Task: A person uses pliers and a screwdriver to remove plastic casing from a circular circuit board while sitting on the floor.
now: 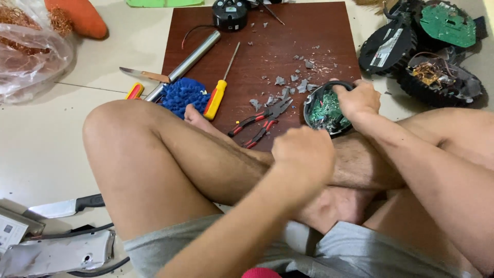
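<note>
The person sits cross-legged on the floor (41, 149) with a dark brown wooden board (288, 41) lying in front of the knees. The right hand (357, 98) rests on top of a round black housing (325, 109) with a green circuit board inside, its grip closed over the housing's far rim; the housing sits at the board's near right corner, against the shin. The left hand (303, 154) is clenched into a fist above the crossed legs; whether it holds anything, I cannot tell. Red-handled pliers (260, 123) lie on the board's near edge, just left of the housing, among grey plastic fragments (288, 87). A yellow-handled screwdriver (220, 87) lies toward the board's left edge, beside a blue fuzzy cloth (181, 95) and a metal tube (188, 62). More opened black housings (411, 46) lie on the floor beyond the board's right edge.
</note>
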